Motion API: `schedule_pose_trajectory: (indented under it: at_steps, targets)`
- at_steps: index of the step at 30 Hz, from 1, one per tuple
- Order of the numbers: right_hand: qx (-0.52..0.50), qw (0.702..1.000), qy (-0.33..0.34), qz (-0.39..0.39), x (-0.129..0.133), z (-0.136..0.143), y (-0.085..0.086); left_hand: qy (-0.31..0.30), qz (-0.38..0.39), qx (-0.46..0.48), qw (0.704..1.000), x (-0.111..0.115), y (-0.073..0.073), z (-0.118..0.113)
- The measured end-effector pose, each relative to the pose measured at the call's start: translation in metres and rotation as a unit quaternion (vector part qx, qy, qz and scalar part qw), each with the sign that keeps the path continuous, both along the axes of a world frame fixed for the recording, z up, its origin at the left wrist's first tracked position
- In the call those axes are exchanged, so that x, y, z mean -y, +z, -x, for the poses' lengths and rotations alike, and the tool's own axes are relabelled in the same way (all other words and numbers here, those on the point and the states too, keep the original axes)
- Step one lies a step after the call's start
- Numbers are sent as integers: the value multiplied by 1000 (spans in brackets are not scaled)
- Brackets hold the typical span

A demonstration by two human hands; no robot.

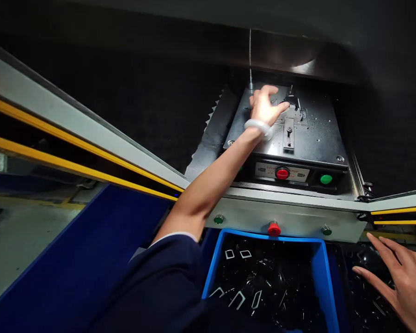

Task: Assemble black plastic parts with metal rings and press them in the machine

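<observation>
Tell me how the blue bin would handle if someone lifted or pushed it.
The blue bin looks like plastic and keeps an open, boxy shape, so it should be fairly stiff. The many black pieces inside probably add noticeable weight. They lie loose and jumbled, so they might slide about if it were tilted.

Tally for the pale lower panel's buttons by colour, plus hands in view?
Green buttons: 2, the left green button and the right green button
Red buttons: 1, the red button
Hands: 2, the left hand and the right hand
Total: 5
</observation>
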State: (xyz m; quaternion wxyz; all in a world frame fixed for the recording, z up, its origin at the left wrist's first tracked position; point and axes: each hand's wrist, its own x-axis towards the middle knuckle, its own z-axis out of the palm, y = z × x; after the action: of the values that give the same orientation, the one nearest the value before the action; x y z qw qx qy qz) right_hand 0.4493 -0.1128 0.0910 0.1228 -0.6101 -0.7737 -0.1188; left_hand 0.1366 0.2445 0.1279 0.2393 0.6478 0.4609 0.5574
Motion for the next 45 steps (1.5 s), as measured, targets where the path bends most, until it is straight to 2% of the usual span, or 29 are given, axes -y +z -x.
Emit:
schedule_pose_trajectory:
  at_steps: [2,3,6,7,9,12,15,18,20,22,23,25,26,28,30,32,34,36,38,39,40,42,43,45]
  targets:
    - [40,999,-16,32,7,3,-13,4,3,-18,1000,64,-12,26]
    - [26,998,-23,58,5,9,-18,0,2,-29,1000,100,-22,41]
    - [-49,991,-31,123,-14,28,-33,41,2,-114,993,199,-64,91]
    - [-69,987,-32,143,-22,31,-39,40,24,-143,989,222,-78,107]
    - [-104,978,-43,178,-35,32,-52,20,83,-204,975,250,-106,137]
    - [-152,965,-64,204,-46,25,-68,-41,154,-269,950,255,-134,167]
    - [-187,958,-86,198,-52,22,-75,-67,165,-308,935,245,-141,179]
    - [-181,964,-109,161,-49,28,-76,-6,139,-349,927,248,-138,173]
    - [-149,974,-116,125,-39,40,-76,51,124,-354,926,261,-134,160]
    - [-130,978,-119,110,-25,58,-78,69,123,-337,931,281,-130,139]
    - [-127,977,-117,127,-17,69,-81,46,127,-330,934,292,-129,125]
    - [-115,963,-103,221,-4,91,-92,-62,153,-346,924,314,-128,92]
    - [-98,950,-93,283,0,102,-99,-128,172,-372,903,324,-129,75]
    - [-56,920,-77,381,2,122,-114,-239,215,-438,839,338,-132,44]
    - [-38,905,-69,417,0,136,-125,-302,260,-487,777,346,-135,24]
    - [-46,903,-62,422,-2,143,-131,-332,302,-486,750,349,-139,20]
    - [-58,901,-58,426,-3,147,-133,-331,342,-432,766,348,-142,28]
    - [-73,898,-65,430,-1,148,-134,-307,386,-326,806,345,-145,43]
    - [-90,894,-80,431,2,147,-137,-281,453,-160,831,342,-145,58]
    - [-101,893,-86,431,4,147,-139,-272,492,-57,825,341,-144,64]
    - [-115,891,-90,430,4,146,-142,-265,528,50,805,340,-142,68]
    - [-148,886,-89,431,4,144,-148,-254,580,232,738,339,-137,71]
    - [-166,882,-86,432,4,142,-151,-248,593,295,707,339,-134,71]
    - [-203,875,-82,432,3,139,-155,-231,598,372,671,338,-131,68]
